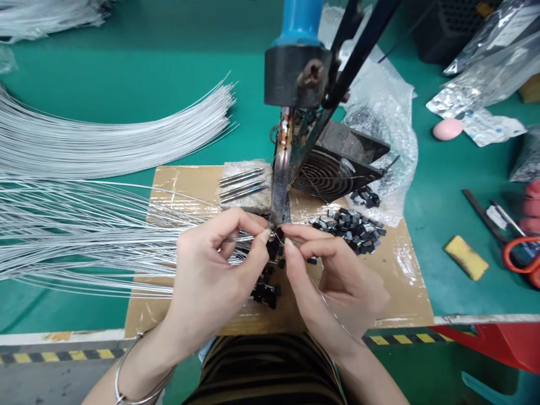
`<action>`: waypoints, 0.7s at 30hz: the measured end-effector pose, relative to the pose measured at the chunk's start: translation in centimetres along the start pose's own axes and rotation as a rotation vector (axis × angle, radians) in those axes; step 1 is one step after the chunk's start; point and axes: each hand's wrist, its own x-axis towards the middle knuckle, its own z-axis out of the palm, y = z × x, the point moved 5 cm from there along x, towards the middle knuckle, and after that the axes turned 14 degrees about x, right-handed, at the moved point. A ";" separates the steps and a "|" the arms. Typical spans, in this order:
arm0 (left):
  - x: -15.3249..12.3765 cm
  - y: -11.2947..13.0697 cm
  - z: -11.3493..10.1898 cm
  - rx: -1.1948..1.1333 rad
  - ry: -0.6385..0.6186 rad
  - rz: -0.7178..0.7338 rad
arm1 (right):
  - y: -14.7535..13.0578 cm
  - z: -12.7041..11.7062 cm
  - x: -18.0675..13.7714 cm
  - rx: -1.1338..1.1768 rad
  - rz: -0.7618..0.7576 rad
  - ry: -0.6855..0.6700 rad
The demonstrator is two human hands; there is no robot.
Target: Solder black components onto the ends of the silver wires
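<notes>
My left hand (219, 270) pinches the end of a thin grey-white wire between thumb and forefinger. Facing it, my right hand (337, 275) is closed on a thin strand of solder wire (337, 319) that runs back across the palm. The fingertips of both hands meet just under the tip of a soldering iron (282, 185), which is clamped upright with its blue handle on top. The exact contact at the tip is too small to make out. Below and between the hands lie several black connectors (265, 292) on wire ends.
A piece of cardboard (405, 287) covers the green bench. Loose black connectors (354, 228) are heaped at the right, near a black fan (329, 171) and bubble wrap (392, 124). Bundled wires (105, 146) spread leftward. A yellow sponge (466, 257) and orange-handled scissors (512, 256) lie far right.
</notes>
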 end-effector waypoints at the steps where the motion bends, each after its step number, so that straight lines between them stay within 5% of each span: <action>1: 0.0 0.0 0.0 -0.006 0.002 0.003 | 0.0 0.0 0.0 -0.003 0.000 0.002; 21: 0.1 -0.1 -0.1 0.004 0.001 -0.002 | -0.1 0.0 0.0 -0.022 -0.049 0.013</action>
